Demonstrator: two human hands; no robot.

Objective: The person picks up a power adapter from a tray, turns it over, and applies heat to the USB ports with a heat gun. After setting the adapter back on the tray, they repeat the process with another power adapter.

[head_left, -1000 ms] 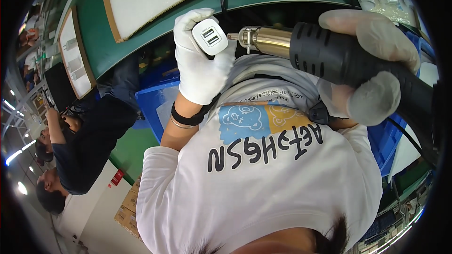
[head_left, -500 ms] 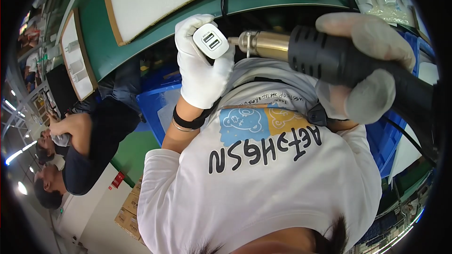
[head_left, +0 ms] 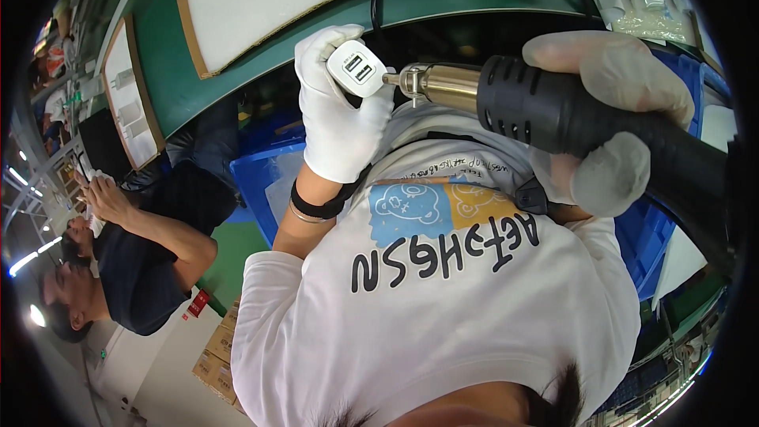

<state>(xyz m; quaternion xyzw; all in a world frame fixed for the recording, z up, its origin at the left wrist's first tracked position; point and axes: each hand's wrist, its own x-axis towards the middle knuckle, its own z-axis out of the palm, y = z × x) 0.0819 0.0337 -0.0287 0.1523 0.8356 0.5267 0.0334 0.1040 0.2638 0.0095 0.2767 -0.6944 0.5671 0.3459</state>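
Note:
My left hand (head_left: 338,128), in a white glove, grips a white two-port USB car charger (head_left: 357,69), with the two ports facing up. My right hand (head_left: 636,83), in a thin translucent glove, is wrapped round the black ribbed body of a hot-air gun (head_left: 522,103). The gun's metal barrel points left, and its narrow nozzle tip (head_left: 390,79) is at the charger's right edge. Whether the tip touches the charger I cannot tell. The charger's lower end is hidden in my left hand.
A green workbench (head_left: 443,0) lies ahead, with a white-lined cardboard tray (head_left: 277,0) on it. Blue bins (head_left: 257,190) stand left and right of me. A co-worker (head_left: 150,269) is at the left. Bagged parts (head_left: 644,0) lie at the far right.
The hot-air gun has shifted slightly left and its nozzle a little lower, at the charger's edge. My left hand has barely moved. The co-worker's arm has changed position.

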